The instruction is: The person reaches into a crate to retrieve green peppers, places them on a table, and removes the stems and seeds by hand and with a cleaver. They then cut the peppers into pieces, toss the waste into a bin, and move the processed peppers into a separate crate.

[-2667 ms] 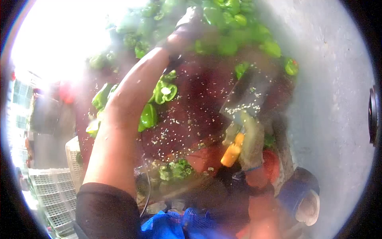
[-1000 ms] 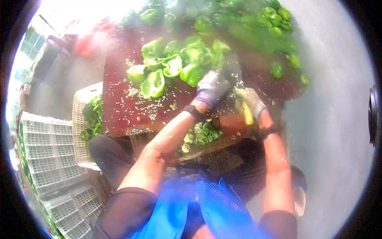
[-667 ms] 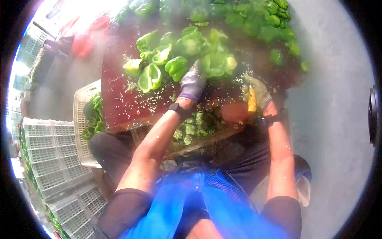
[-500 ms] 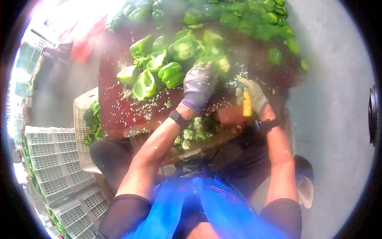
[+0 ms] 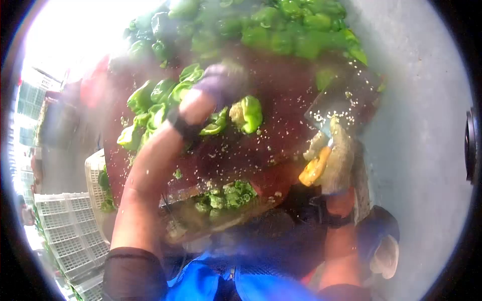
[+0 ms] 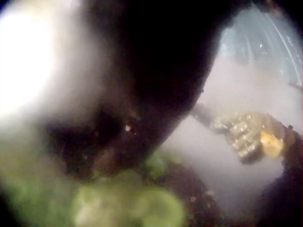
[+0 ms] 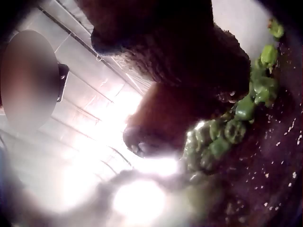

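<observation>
Since half a second ago, the left hand, in a purple glove, is being carried up the table and away from the right hand, which is being drawn back towards the near right corner. The left hand is now being held over the cut green peppers that are lying across the left and middle of the dark red table, with one pepper half just beside it on the right. The glove is being blurred by motion, so it cannot be told whether its grip is apart or clamped on a piece. The right hand's grip is being kept clamped round the yellow handle of the cleaver. Its blade, flecked with seeds, is being pointed away from the person at the table's right edge. Pale seeds are being shown scattered over the table. A heap of whole peppers is lying along the far edge, pepper cores are lying piled just below the near edge, and white crates are standing to the left.
</observation>
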